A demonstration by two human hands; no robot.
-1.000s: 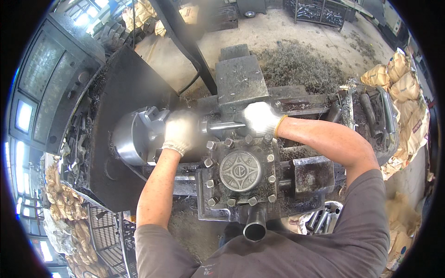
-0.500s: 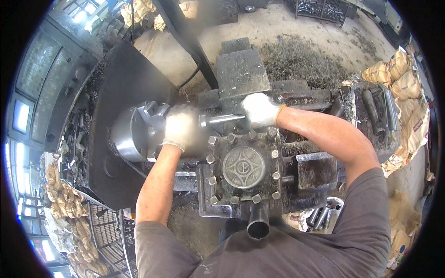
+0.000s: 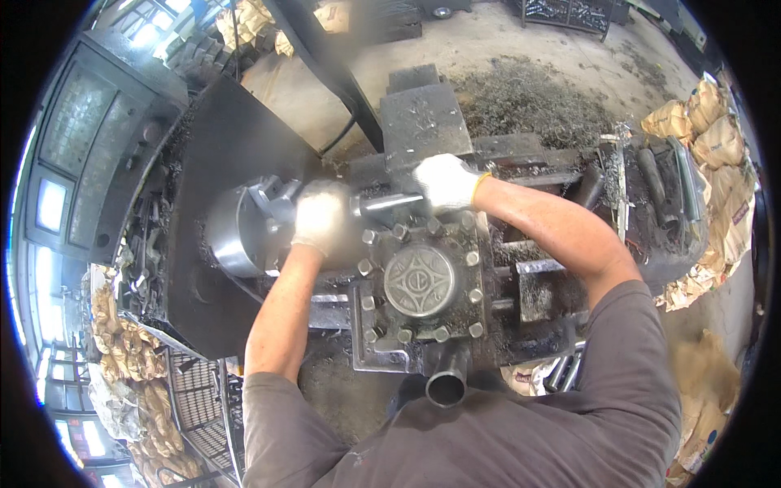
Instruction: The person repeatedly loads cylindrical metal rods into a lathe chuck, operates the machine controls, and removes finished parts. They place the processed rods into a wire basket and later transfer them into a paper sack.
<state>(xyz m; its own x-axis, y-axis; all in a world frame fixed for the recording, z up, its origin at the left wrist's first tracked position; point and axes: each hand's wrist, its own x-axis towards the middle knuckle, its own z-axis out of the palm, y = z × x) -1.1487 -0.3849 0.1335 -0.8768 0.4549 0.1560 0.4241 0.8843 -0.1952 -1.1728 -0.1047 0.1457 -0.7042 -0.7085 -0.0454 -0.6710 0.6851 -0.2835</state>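
A bright steel shaft (image 3: pixel 389 203) lies level between my gloved hands, to the right of a round lathe chuck (image 3: pixel 231 234) with stepped jaws. My left hand (image 3: pixel 320 215), in a white knit glove, closes around the shaft's left part beside the jaws; a haze blurs its fingers. Around the right end is my right hand (image 3: pixel 446 182), also gloved and closed, with the fingertips hidden. Just below the shaft sits a bolted square tool post (image 3: pixel 420 281) with a round embossed cap. Whether the jaws touch the shaft is hidden behind my left hand.
A dark steel block (image 3: pixel 425 122) stands beyond my right hand. Metal shavings (image 3: pixel 529 98) cover the floor behind. A dark guard plate (image 3: pixel 232 163) rises behind the chuck. An open pipe (image 3: pixel 447 388) points toward my body. Brown paper sacks (image 3: pixel 720 146) are stacked at the right.
The whole view has shifted slightly, the machine's left side moving rightward in the picture. Both hands keep about the same places on the shaft.
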